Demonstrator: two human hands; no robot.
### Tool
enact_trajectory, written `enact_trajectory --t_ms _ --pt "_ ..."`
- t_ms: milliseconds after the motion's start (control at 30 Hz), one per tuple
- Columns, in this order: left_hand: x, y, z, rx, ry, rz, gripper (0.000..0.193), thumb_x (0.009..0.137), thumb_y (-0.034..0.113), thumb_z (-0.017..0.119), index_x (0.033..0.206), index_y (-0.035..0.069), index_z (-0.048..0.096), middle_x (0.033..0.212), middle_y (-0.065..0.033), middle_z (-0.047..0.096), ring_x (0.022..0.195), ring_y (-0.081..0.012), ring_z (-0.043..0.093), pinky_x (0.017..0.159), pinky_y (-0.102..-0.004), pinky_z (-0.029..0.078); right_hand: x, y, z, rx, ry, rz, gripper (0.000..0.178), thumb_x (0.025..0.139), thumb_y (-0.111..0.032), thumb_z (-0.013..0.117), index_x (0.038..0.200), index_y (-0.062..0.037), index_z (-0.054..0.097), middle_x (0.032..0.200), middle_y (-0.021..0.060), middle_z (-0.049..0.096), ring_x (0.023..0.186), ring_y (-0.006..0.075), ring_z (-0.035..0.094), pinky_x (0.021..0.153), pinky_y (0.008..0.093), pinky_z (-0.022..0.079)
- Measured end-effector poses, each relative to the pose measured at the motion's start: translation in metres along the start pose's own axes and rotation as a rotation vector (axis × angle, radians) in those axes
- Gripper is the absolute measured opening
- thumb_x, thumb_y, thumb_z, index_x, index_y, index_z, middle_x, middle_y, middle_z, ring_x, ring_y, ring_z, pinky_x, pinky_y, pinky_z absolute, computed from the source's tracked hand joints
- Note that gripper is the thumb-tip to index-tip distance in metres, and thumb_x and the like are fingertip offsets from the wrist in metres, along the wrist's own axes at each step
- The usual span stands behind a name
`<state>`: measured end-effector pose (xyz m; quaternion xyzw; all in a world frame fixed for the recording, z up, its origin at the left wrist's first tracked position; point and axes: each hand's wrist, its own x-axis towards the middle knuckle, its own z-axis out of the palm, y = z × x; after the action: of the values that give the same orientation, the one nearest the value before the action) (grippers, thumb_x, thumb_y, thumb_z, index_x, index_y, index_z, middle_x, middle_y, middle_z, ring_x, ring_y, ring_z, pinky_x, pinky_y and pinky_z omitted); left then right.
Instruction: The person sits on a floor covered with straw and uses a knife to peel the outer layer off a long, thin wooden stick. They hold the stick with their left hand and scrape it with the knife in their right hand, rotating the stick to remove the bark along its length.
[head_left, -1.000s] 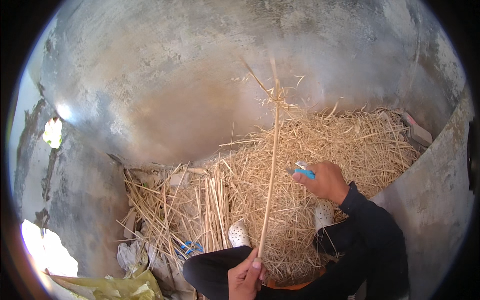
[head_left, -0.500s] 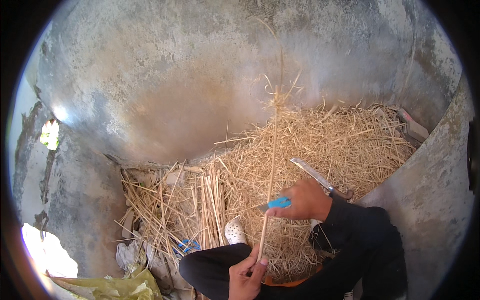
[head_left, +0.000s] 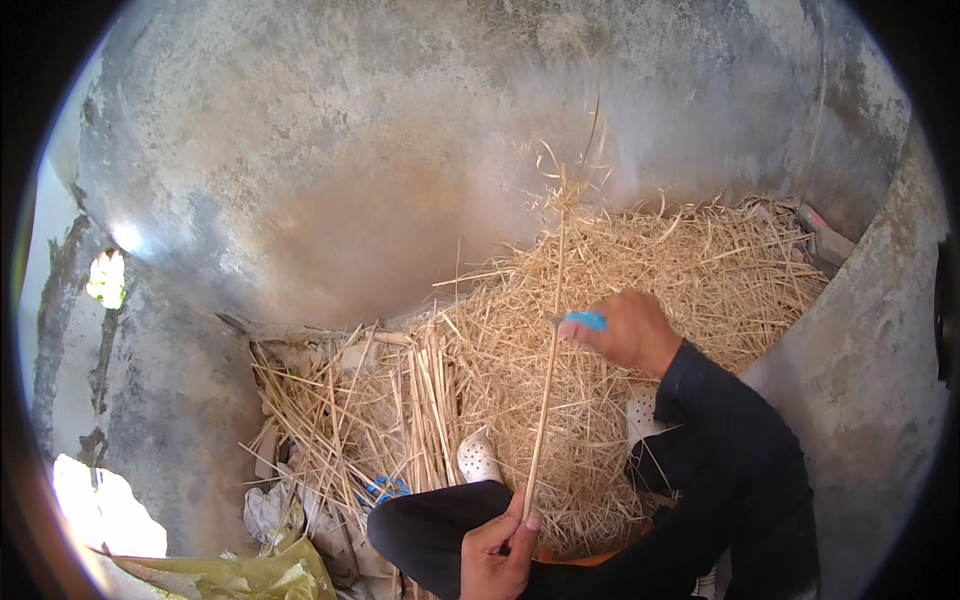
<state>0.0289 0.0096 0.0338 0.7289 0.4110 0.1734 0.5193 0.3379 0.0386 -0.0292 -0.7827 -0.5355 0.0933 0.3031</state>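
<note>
In my left hand (head_left: pixel 494 558), low in the picture, the fingers pinch the near end of a long thin bamboo stick (head_left: pixel 549 400). It slants up and away, and thin curled shavings (head_left: pixel 566 195) bunch toward its far end. My right hand (head_left: pixel 635 330) is closed round the blue handle of a small knife (head_left: pixel 586 321). The knife is at the stick, a little above its middle; its blade is small and partly hidden, so exact contact is hard to make out.
A wide heap of shavings (head_left: pixel 700 270) lies against the curved concrete wall (head_left: pixel 400 120). Split bamboo sticks (head_left: pixel 428 410) lie left of a white perforated clog (head_left: pixel 478 457). A yellowish plastic sheet (head_left: pixel 230 577) is at lower left. A grey block (head_left: pixel 832 243) sits at far right.
My right hand has moved the blue knife up and away along the stick. My left hand keeps its hold. The larger curved blade seen on the heap before is no longer visible.
</note>
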Motion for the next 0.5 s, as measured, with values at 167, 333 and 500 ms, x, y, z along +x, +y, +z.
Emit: enact_trajectory --t_ms 167,333,500 --pt "0.0 -0.003 0.006 0.022 0.098 0.093 0.023 0.091 0.017 0.061 0.097 -0.005 0.061 0.063 -0.008 0.046 0.062 -0.0094 0.043 0.056 -0.0274 0.04 -0.034 -0.028 0.017 0.023 -0.11 -0.189 0.087 0.074 -0.085 0.036 0.063 -0.0051 0.067 0.054 0.0159 0.058 0.051 0.0326 0.059 0.052 0.0444 0.047" --pt "0.001 0.01 0.004 0.243 0.144 0.27 0.016 0.089 0.01 0.059 0.094 -0.004 0.062 0.063 -0.0176 0.049 0.055 -0.0165 0.047 0.054 -0.03 0.041 -0.017 -0.028 0.012 -0.061 -0.15 -0.153 0.083 0.072 -0.085 0.039 0.06 -0.0075 0.067 0.053 0.0157 0.058 0.052 0.0332 0.06 0.053 0.0444 0.047" --pt "0.008 0.013 0.009 0.292 0.142 0.287 0.013 0.088 0.009 0.057 0.087 -0.004 0.061 0.061 -0.0176 0.044 0.05 -0.0236 0.045 0.051 -0.0338 0.039 -0.012 -0.002 0.027 -0.096 0.105 -0.286 0.083 0.074 -0.083 0.039 0.051 -0.0062 0.06 0.042 0.0086 0.05 0.042 0.0263 0.054 0.046 0.0404 0.043"
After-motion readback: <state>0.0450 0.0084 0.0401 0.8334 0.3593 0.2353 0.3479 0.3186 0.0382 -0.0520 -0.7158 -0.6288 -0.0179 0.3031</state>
